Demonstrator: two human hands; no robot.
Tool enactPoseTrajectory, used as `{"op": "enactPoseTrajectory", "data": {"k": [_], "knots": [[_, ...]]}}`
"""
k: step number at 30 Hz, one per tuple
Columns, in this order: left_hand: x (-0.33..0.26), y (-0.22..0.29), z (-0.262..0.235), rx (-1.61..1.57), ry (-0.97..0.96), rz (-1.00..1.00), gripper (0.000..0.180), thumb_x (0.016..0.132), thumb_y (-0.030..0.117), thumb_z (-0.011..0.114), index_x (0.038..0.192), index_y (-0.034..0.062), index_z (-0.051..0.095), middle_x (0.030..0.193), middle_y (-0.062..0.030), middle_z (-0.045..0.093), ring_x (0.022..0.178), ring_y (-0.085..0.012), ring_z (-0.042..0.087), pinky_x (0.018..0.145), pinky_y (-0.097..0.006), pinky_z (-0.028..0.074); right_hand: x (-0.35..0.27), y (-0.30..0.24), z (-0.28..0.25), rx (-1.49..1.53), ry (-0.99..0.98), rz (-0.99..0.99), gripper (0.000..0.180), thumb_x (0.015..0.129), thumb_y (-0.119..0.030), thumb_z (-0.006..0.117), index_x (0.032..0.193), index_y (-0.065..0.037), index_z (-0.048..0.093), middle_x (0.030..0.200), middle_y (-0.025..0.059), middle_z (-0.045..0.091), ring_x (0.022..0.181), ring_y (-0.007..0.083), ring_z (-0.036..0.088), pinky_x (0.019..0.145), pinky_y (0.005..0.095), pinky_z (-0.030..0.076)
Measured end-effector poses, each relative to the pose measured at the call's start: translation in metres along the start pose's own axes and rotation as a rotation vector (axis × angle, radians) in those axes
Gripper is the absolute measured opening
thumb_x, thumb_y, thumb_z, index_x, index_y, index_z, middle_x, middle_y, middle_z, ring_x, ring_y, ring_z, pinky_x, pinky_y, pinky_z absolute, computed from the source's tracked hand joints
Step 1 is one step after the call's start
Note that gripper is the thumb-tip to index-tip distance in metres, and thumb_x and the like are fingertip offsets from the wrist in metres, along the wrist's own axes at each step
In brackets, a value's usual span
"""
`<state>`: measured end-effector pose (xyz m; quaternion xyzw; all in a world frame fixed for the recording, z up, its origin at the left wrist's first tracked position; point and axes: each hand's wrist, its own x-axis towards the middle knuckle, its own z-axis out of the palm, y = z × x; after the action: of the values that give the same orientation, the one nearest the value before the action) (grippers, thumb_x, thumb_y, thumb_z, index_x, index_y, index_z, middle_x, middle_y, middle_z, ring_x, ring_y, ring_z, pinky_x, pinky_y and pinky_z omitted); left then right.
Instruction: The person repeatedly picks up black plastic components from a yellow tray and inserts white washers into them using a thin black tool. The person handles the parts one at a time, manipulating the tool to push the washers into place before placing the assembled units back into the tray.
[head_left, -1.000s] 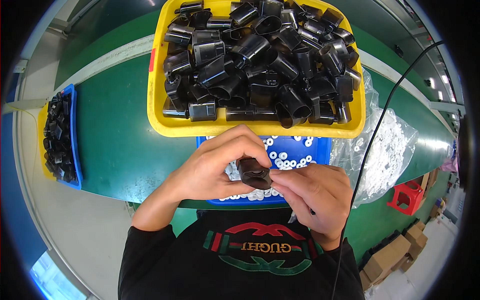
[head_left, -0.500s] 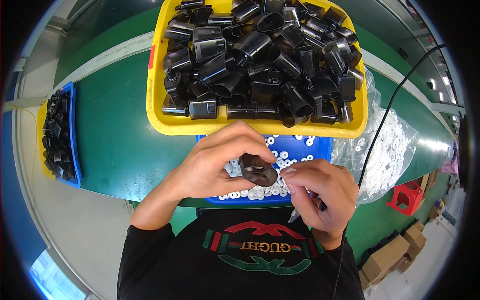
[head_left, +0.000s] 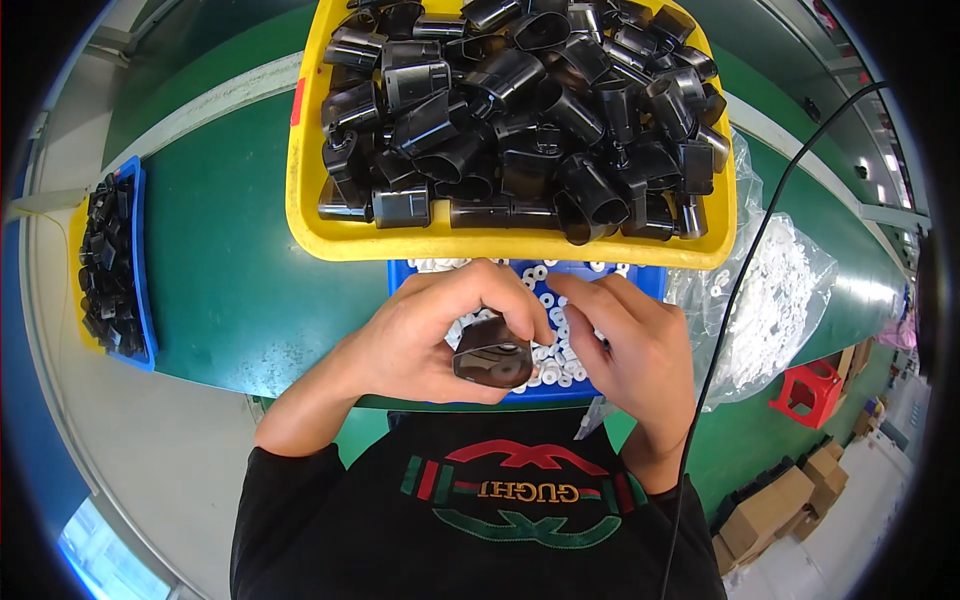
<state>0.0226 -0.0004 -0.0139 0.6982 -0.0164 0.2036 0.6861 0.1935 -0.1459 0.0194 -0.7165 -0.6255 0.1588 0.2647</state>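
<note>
My left hand (head_left: 420, 325) is wrapped round a glossy black plastic housing (head_left: 492, 362), its open end tilted up toward me. A pale round shape shows dimly inside it. To its right, my right hand (head_left: 635, 345) reaches over the blue tray (head_left: 645, 282), thumb and forefinger apart, with nothing visible between them. Small white ring-shaped washers (head_left: 560, 370) lie loose in that tray, around and below both hands. A clear pointed piece (head_left: 594, 418) shows beside my right wrist; I cannot tell what it is or whether the hand holds it.
A yellow bin (head_left: 520, 245) heaped with black housings (head_left: 505, 85) stands just beyond the hands. At right are a clear bag of white parts (head_left: 765, 300), a hanging black cable (head_left: 745, 270) and a red stool (head_left: 806, 392). Another filled bin (head_left: 145, 270) stands far left on the green table (head_left: 220, 270).
My right hand has left the housing's mouth and moved up over the tray, its fingertips parting. My left hand has shifted the housing slightly left and tilted it.
</note>
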Motion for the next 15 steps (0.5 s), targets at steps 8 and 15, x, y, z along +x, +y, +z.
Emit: {"op": "enactPoseTrajectory", "data": {"k": [8,15], "knots": [[0.001,0.001,0.011,-0.048,0.036,-0.139,0.046,0.075,-0.013,0.068,0.101,0.0093,0.038,0.090,-0.0119,0.061,0.080,-0.0178,0.061,0.069,-0.030,0.049,0.007,-0.024,-0.039,0.930,0.403,-0.347,0.012,0.072,0.006,0.061,0.070,-0.005,0.057,0.063,0.0032,0.058,0.053,0.0173,0.054,0.045,0.0284,0.038],[-0.006,-0.004,0.013,-0.007,0.007,-0.263,0.043,0.078,-0.003,0.073,0.100,0.0079,0.037,0.086,-0.0095,0.060,0.077,-0.0143,0.059,0.068,-0.027,0.047,0.026,-0.051,-0.016,1.453,0.478,-0.517,0.027,0.074,0.012,0.063,0.066,-0.010,0.052,0.061,-0.0003,0.056,0.048,0.0097,0.045,0.042,0.0252,0.029]]}}
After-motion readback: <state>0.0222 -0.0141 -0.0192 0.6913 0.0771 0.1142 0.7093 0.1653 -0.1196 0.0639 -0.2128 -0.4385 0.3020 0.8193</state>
